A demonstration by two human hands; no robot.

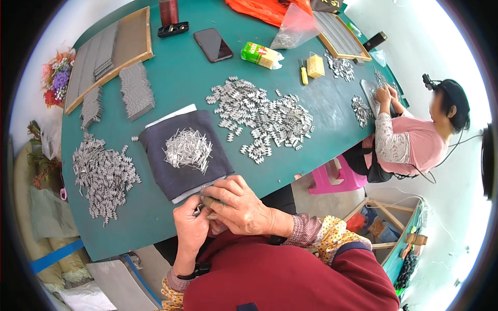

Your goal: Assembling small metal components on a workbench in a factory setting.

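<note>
Near table edge: both hands meet over the green table (171,83)
Left hand (190,224): fingers pinched on a small metal piece (198,210)
Right hand (239,206): curled onto that same piece, thumb side down
Dark cloth (155,142): just above the hands, loose metal strips (188,149) piled on it
Bigger heaps: metal clips (262,118) mid-table, another pile (102,175) far left
</note>
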